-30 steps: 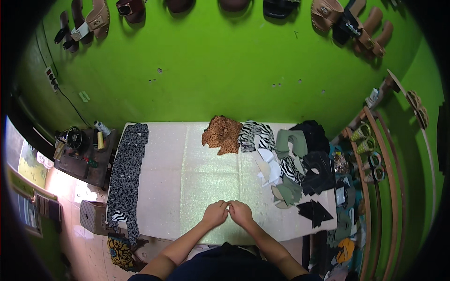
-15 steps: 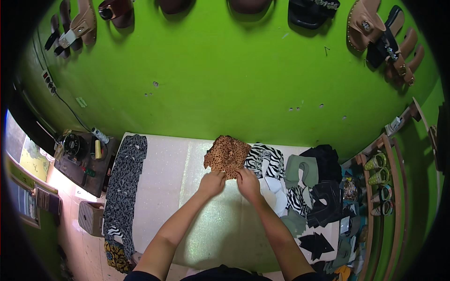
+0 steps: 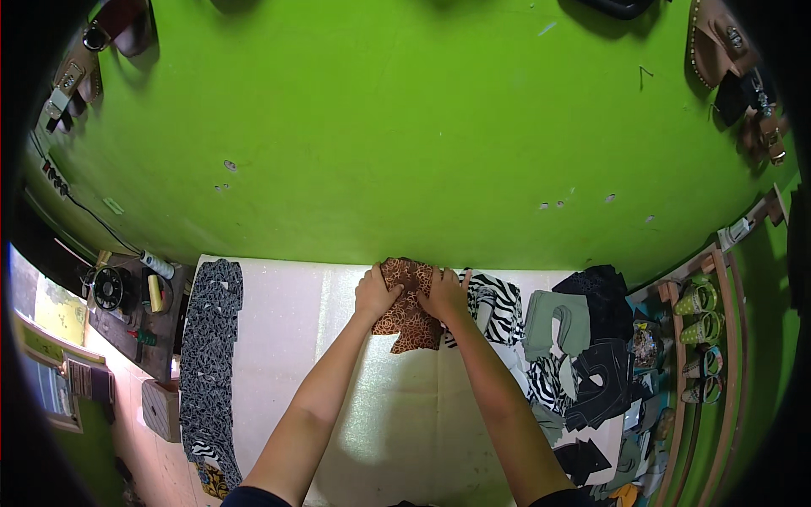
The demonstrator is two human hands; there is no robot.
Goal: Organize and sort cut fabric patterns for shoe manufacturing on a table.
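A brown patterned piece of fabric [image 3: 409,314] lies near the far edge of the pale table, its lower edge cut unevenly. My left hand [image 3: 378,296] grips its left side, thumb on top and fingers round the far edge. On the opposite side my right hand [image 3: 444,297] holds it the same way. Close to the right hand lies a zebra-striped fabric piece [image 3: 498,306], partly hidden by that hand and wrist.
Black-and-grey patterned fabric [image 3: 207,363] runs along the table's left side. Grey-green [image 3: 553,325] and black cut pieces [image 3: 601,380] are piled at the right. A green wall [image 3: 405,160] stands behind. Sandals sit on a wooden rack [image 3: 724,338].
Both hands have moved from the fabric's near edge to its sides, farther up. The brown fabric now lies differently, with its notched edge toward me. The view has shifted.
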